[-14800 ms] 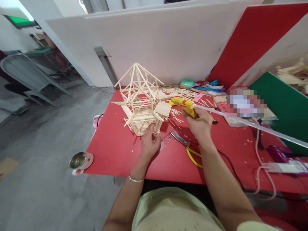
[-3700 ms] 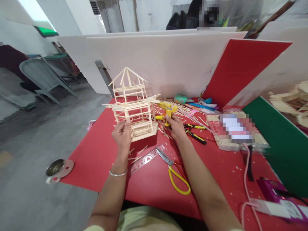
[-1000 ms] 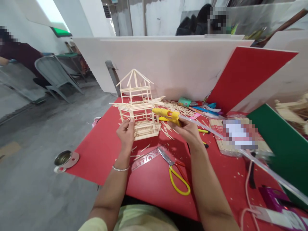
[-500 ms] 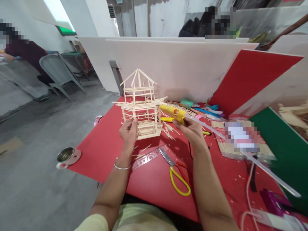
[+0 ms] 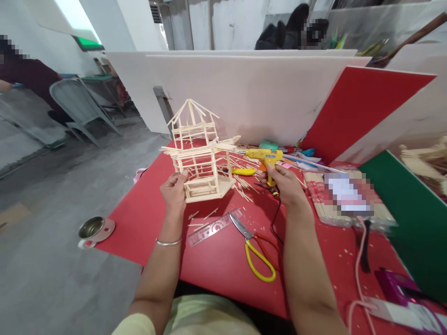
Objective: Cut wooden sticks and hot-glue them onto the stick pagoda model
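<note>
My left hand (image 5: pixel 174 190) grips the lower left corner of a stick-built model house (image 5: pixel 200 158), a two-tier wooden frame with a peaked roof, held up over the red tabletop. In my right hand (image 5: pixel 284 184) is a yellow glue gun (image 5: pixel 267 160), its nozzle pointing left toward the model with a gap between them. A long pale glue stick runs out of its back. Below the hands lie open scissors (image 5: pixel 256 246) with one yellow and one red handle, beside a clear ruler (image 5: pixel 213 228). Loose wooden sticks (image 5: pixel 242 188) are scattered behind and right of the model.
A metal cup (image 5: pixel 96 230) sits at the table's left edge. Bundled sticks in plastic (image 5: pixel 324 204) and a green board (image 5: pixel 405 209) are on the right. White boards (image 5: pixel 244 97) and a red board (image 5: pixel 370 107) stand behind. Other people are in the background.
The model has turned and shifted slightly left with my left hand. My right hand has rotated the glue gun more side-on and drawn it rightward, away from the model.
</note>
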Action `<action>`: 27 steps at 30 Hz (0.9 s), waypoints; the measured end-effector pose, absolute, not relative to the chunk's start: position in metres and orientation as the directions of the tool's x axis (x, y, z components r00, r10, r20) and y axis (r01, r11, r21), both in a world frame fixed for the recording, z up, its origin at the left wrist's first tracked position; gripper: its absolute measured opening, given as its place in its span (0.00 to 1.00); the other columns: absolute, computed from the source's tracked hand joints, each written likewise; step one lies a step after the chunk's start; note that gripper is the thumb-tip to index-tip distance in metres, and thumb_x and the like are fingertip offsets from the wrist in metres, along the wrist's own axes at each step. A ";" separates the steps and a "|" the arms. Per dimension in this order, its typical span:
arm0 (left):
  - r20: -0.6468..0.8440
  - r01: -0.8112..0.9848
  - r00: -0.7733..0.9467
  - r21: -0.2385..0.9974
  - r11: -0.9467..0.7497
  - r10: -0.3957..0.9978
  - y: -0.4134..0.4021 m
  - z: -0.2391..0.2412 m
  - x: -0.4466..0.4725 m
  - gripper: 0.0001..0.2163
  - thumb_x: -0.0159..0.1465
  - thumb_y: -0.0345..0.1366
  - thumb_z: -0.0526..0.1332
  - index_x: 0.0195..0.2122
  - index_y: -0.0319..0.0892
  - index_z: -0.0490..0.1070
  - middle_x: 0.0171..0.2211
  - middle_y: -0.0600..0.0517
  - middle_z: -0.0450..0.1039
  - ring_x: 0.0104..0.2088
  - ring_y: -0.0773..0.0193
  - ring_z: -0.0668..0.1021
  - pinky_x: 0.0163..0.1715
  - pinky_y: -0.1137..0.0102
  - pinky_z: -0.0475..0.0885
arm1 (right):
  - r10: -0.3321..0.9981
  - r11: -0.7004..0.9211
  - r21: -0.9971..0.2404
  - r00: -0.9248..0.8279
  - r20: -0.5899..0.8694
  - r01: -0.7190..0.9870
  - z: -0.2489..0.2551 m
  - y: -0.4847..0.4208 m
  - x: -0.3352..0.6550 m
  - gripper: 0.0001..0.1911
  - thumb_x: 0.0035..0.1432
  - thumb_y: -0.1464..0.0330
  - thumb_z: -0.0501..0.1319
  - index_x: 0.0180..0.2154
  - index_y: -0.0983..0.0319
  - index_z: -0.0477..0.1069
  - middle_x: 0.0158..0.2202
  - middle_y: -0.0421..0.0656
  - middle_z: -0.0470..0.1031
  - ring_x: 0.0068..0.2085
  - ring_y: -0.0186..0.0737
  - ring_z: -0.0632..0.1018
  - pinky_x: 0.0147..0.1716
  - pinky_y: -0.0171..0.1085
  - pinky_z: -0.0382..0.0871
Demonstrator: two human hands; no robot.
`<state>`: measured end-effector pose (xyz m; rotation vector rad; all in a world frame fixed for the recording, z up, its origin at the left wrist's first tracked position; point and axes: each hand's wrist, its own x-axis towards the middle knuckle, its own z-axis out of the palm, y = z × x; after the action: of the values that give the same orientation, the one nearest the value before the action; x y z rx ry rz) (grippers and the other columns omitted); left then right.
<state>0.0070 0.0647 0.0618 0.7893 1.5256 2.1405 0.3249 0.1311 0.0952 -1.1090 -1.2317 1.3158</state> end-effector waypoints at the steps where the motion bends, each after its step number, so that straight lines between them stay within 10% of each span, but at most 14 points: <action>1: 0.199 -0.021 -0.764 0.943 -0.332 0.614 0.064 0.063 0.006 0.12 0.50 0.43 0.74 0.22 0.39 0.78 0.24 0.54 0.72 0.27 0.67 0.73 0.28 0.72 0.67 | 0.997 -0.027 -0.997 -0.074 -0.022 -0.066 0.094 0.133 0.324 0.27 0.45 0.44 0.73 0.33 0.60 0.74 0.29 0.39 0.77 0.26 0.32 0.75 0.26 0.32 0.73; 27: 0.061 -0.348 -0.490 0.901 -0.259 0.870 0.049 0.075 -0.002 0.14 0.52 0.44 0.72 0.20 0.39 0.74 0.23 0.52 0.75 0.18 0.71 0.71 0.18 0.73 0.66 | 0.985 -0.052 -0.985 -0.171 -0.024 -0.163 0.093 0.129 0.308 0.27 0.47 0.44 0.72 0.34 0.58 0.72 0.27 0.40 0.77 0.22 0.32 0.73 0.19 0.31 0.67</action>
<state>-0.0016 0.0490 0.0754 0.7326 1.1255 1.8560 0.3079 0.1288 0.0934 -1.0270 -1.1851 1.4351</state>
